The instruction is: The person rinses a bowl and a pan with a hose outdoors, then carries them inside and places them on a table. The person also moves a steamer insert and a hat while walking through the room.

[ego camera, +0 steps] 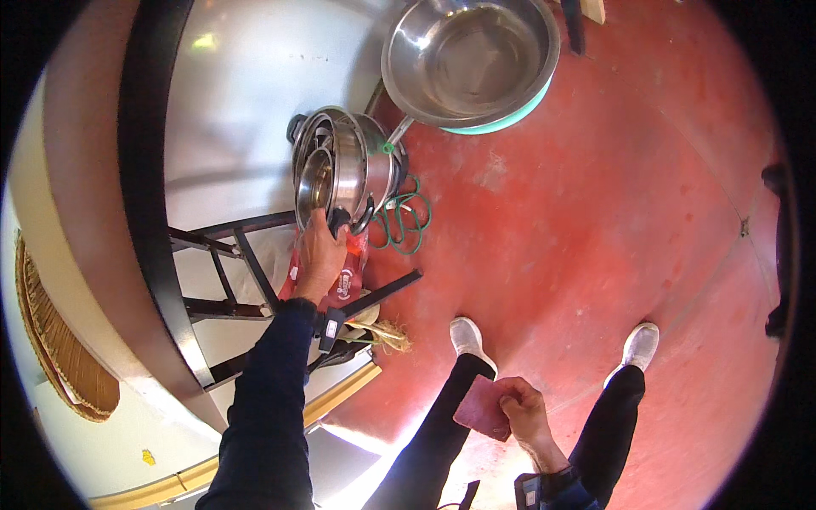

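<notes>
My left hand (323,252) reaches to a stack of nested stainless steel pots (347,162) and grips the near edge, by a black handle (338,220). A smaller metal pan or bowl (307,185) sits tilted at the front of the stack, its hollow facing left. In my right hand (526,411) is a pinkish-red cloth or pad (482,408), pinched at one side between thumb and fingers. This hand is low, in front of my legs and apart from the pots.
A large steel basin (475,60) rests over a teal basin (513,121) beyond the pots. Green cord (417,223) lies coiled on the red floor (574,210). Left are a dark metal frame (252,261), a red bag (338,290) and a woven straw item (70,357).
</notes>
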The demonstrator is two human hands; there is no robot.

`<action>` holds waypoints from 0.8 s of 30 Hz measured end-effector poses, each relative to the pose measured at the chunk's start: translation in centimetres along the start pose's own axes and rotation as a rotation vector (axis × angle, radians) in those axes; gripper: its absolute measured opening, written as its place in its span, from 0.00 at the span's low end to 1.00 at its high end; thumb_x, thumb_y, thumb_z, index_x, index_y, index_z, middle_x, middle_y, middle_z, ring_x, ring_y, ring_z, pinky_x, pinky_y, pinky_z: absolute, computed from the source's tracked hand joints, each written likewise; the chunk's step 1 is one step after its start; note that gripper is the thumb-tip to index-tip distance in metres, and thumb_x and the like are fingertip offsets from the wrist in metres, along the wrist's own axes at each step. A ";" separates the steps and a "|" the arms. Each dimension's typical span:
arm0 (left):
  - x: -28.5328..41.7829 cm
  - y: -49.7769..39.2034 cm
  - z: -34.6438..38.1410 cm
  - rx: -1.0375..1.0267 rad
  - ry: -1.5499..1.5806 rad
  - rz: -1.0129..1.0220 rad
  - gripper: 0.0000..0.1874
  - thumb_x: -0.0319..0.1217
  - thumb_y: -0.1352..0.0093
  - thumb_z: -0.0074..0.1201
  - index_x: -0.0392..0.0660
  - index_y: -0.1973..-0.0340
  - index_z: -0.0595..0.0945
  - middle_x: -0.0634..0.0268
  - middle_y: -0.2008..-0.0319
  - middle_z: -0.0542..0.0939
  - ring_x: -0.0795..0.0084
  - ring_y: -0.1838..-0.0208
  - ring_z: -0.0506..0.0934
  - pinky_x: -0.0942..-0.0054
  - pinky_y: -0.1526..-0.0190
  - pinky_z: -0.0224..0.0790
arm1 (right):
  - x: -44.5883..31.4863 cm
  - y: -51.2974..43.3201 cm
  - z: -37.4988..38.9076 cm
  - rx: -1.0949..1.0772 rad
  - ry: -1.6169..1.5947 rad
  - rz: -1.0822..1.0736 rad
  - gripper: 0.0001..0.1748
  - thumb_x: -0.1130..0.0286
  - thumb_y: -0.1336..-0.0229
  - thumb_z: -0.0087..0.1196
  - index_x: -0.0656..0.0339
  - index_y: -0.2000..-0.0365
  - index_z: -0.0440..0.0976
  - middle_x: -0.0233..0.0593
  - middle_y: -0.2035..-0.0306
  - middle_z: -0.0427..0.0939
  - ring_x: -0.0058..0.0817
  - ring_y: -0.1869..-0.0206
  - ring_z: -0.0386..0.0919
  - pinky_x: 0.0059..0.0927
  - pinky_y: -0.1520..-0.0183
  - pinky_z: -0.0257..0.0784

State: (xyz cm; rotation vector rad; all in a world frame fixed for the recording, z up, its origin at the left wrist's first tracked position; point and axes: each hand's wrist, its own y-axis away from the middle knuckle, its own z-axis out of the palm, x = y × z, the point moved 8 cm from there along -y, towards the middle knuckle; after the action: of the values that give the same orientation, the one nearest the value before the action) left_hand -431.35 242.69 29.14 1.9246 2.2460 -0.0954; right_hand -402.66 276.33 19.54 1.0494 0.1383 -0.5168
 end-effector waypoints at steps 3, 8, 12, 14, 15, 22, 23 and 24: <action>1.3 0.5 -1.1 0.000 0.033 0.050 0.22 0.32 0.40 0.58 0.37 0.55 0.68 0.43 0.60 0.76 0.41 0.55 0.74 0.50 0.54 0.65 | -0.4 0.2 -0.1 0.005 -0.003 -0.007 0.15 0.86 0.46 0.40 0.67 0.60 0.73 0.35 0.67 0.77 0.19 0.65 0.73 0.21 0.60 0.71; 3.9 -0.1 -3.5 0.060 0.052 0.133 0.23 0.29 0.42 0.59 0.38 0.53 0.69 0.45 0.58 0.76 0.43 0.53 0.73 0.51 0.51 0.62 | -0.6 0.4 -0.2 0.008 -0.052 0.019 0.15 0.85 0.46 0.41 0.67 0.60 0.73 0.34 0.67 0.77 0.18 0.66 0.74 0.19 0.61 0.71; 7.2 -1.4 -5.3 0.164 0.054 0.227 0.23 0.30 0.43 0.60 0.39 0.54 0.70 0.48 0.59 0.76 0.46 0.53 0.73 0.51 0.49 0.61 | -1.3 0.6 -0.4 -0.020 -0.045 -0.011 0.15 0.85 0.45 0.40 0.66 0.60 0.73 0.34 0.66 0.76 0.18 0.64 0.73 0.20 0.58 0.70; 9.2 -2.4 -5.5 0.171 0.025 0.260 0.23 0.31 0.43 0.60 0.39 0.53 0.70 0.49 0.59 0.76 0.47 0.52 0.73 0.51 0.49 0.60 | -1.3 0.6 -0.5 -0.009 -0.030 0.034 0.15 0.86 0.45 0.40 0.67 0.59 0.73 0.34 0.66 0.76 0.18 0.64 0.73 0.20 0.59 0.70; 10.5 -2.9 -5.9 0.212 0.008 0.311 0.24 0.31 0.43 0.60 0.40 0.53 0.70 0.50 0.59 0.76 0.48 0.52 0.73 0.51 0.48 0.60 | -1.8 0.6 -0.6 -0.009 -0.020 0.003 0.15 0.85 0.45 0.41 0.67 0.59 0.73 0.34 0.67 0.76 0.18 0.65 0.73 0.19 0.61 0.70; 19.2 -7.3 -4.3 0.177 -0.118 0.433 0.24 0.32 0.46 0.64 0.45 0.56 0.70 0.58 0.59 0.76 0.56 0.49 0.73 0.44 0.44 0.57 | -2.6 0.4 -1.4 -0.018 -0.043 -0.009 0.15 0.84 0.44 0.41 0.66 0.59 0.73 0.33 0.67 0.76 0.17 0.65 0.73 0.19 0.60 0.70; 20.4 -7.7 -4.1 0.182 -0.135 0.457 0.24 0.31 0.46 0.64 0.46 0.57 0.70 0.59 0.59 0.75 0.57 0.49 0.73 0.43 0.44 0.57 | -2.3 0.4 -1.6 -0.010 -0.030 0.035 0.15 0.84 0.44 0.41 0.66 0.59 0.73 0.33 0.67 0.76 0.17 0.65 0.73 0.19 0.61 0.70; 21.5 -8.3 -3.7 0.179 -0.117 0.456 0.23 0.30 0.47 0.64 0.47 0.58 0.70 0.61 0.60 0.76 0.58 0.49 0.73 0.42 0.44 0.57 | -2.7 0.4 -1.7 -0.006 -0.027 -0.014 0.14 0.84 0.44 0.42 0.66 0.58 0.73 0.33 0.67 0.77 0.17 0.65 0.73 0.19 0.62 0.70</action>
State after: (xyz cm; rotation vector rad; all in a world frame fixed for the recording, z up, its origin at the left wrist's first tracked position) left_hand -443.00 262.89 28.36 2.4022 1.7259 -0.3433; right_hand -404.58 278.84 19.89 1.0357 0.1238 -0.5424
